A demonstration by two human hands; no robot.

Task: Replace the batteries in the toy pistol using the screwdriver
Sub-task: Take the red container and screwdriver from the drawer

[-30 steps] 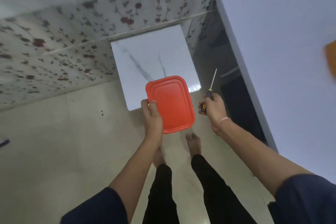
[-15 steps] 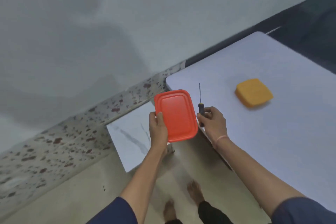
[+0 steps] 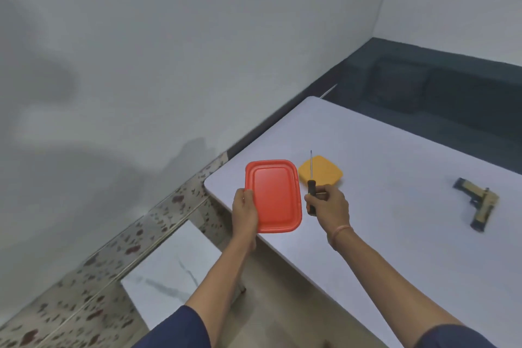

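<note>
**Pale table, red lid, screwdriver in hand**

Grey-white wall (image 3: 169,51) fills the upper left, with a patterned tile band (image 3: 118,251) along its foot and a marble-look slab (image 3: 172,271) leaning below. The pale lilac table (image 3: 395,234) runs from the middle of the view to the right edge, its rounded near corner just under the hands. Behind it lies a dark surface (image 3: 452,99).

Both forearms reach in from the bottom edge, dark blue sleeves (image 3: 180,330) at the upper arms.

The lid (image 3: 272,196), red and rectangular with rounded corners, is held up over the table's corner, its flat face toward the camera. The left hand (image 3: 245,213) is closed on its lower left edge, thumb on the front, fingers behind.

The pistol (image 3: 477,205), tan and dark, lies flat on the table well to the right, apart from both hands.

An orange box (image 3: 320,171) sits on the table beyond the right hand, just right of the lid in this view; whether they touch cannot be told.

The right hand (image 3: 329,206) is curled shut round the black handle of the screwdriver (image 3: 311,183), whose thin shaft points up and crosses in front of the box. A pale band (image 3: 341,230) circles that wrist.
</note>
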